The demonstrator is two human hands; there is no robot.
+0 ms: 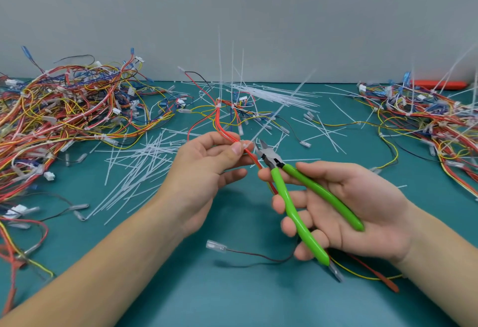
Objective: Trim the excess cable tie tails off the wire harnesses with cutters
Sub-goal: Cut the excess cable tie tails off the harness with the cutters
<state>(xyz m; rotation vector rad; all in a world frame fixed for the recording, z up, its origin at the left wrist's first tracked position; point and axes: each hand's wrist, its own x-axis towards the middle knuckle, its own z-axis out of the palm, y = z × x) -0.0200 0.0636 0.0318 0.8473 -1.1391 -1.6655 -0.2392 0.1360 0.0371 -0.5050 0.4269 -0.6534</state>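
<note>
My left hand (207, 166) pinches a red-and-yellow wire harness (224, 127) at a white cable tie head (245, 144), lifted above the table. Further up the same harness, three long white tie tails (220, 68) stand upright. My right hand (344, 205) holds green-handled cutters (300, 197), fingers curled round the handles. The cutter jaws (261, 148) are parted and sit right beside the tie head at my left fingertips.
A big tangle of harnesses (64, 109) fills the left of the green mat (232, 295); another heap (426, 119) with upright tails lies at the right. Cut white tails (139, 166) litter the middle. An orange object (439, 84) lies by the back wall.
</note>
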